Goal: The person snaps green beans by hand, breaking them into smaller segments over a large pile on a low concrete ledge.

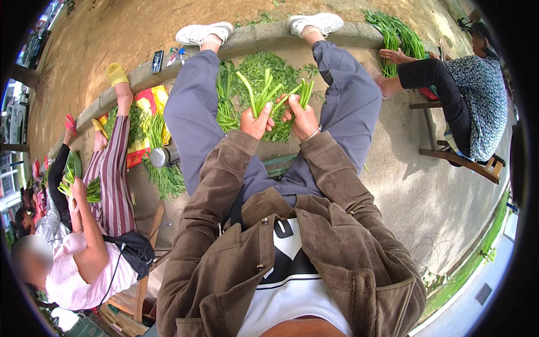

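Between my knees, my left hand (pixel 256 123) grips a few cut green vegetable stems (pixel 262 97), their ends pointing away from me. Close beside it, my right hand (pixel 304 121) holds a second small bunch of green stems (pixel 306 93), one of them slanting towards the left hand. Thumbs lie over the stems in both hands. Below them on the ground spreads a heap of loose green leaves (pixel 265 69). At its left side lies a bundle of long leafy stems (pixel 226 111). The hands partly hide the heap's near part.
Beyond my feet runs a concrete kerb (pixel 257 40), with a mobile phone (pixel 157 61) and keys (pixel 179 52) on it. A metal flask (pixel 165 156) stands left of my leg. Seated people (pixel 84 261) work at left and another person (pixel 476 97) at right, near more greens (pixel 398 33).
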### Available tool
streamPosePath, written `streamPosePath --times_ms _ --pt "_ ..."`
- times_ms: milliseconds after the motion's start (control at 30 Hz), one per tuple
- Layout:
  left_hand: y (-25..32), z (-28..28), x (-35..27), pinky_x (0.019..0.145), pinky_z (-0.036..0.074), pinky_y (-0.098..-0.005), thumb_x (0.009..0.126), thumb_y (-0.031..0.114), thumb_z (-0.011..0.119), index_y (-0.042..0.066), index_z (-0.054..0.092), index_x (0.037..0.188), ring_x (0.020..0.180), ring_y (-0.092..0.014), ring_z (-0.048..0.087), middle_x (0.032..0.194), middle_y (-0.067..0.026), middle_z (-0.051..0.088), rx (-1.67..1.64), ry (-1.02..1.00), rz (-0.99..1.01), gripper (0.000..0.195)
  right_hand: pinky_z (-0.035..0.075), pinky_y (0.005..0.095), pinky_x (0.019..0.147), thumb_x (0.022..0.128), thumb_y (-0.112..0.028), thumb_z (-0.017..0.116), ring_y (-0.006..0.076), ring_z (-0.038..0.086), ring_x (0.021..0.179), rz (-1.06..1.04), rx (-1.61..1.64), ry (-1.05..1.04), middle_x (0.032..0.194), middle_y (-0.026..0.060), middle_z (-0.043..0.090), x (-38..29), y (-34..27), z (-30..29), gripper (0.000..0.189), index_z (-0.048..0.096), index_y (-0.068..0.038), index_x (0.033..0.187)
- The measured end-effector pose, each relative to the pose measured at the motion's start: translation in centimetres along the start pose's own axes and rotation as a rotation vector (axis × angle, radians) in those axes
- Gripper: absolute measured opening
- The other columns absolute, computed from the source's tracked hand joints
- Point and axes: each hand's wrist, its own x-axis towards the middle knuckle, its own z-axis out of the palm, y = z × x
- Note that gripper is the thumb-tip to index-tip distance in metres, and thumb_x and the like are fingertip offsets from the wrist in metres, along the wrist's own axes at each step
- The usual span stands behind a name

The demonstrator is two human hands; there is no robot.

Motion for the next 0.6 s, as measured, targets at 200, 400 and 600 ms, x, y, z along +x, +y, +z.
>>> streamPosePath --times_ms 200,400,600 --pt "-0.8 -0.3 0.8 0.052 0.049 -0.0257 0.089 0.025 0.051 0.000 0.054 0.087 0.059 -0.013 0.058 0.073 -0.0062 0.058 -0.128 0.118 0.125 0.024 0.049 0.0318 0.065 0.092 -0.029 0.041 0.0200 0.060 0.075 0.068 0.177 -0.033 0.098 0.0145 0.060 -0.5 -0.8 0.8 0.026 0.048 -0.004 0.096" --pt "0.7 -2.2 1.8 0.044 0.048 -0.0287 0.088 0.025 0.051 0.002 0.051 0.075 0.045 -0.013 0.052 0.056 -0.0025 0.049 -0.219 0.310 0.201 0.027 0.049 0.0300 0.057 0.092 -0.028 0.044 0.0137 0.049 0.052 -0.032 0.186 0.067 0.062 0.0019 0.045 -0.5 -2.3 0.4 0.025 0.047 -0.003 0.093" --pt "2.5 -5.7 1.9 0.034 0.032 -0.0248 0.088 0.033 0.051 0.004 0.049 0.073 0.033 -0.007 0.031 0.043 0.0014 0.034 -0.256 0.533 0.174 0.032 0.037 0.0236 0.044 0.091 -0.032 0.043 0.0079 0.037 0.043 -0.292 -0.064 0.367 0.060 -0.0003 0.042 -0.3 -4.2 -1.3 0.031 0.049 -0.002 0.092"
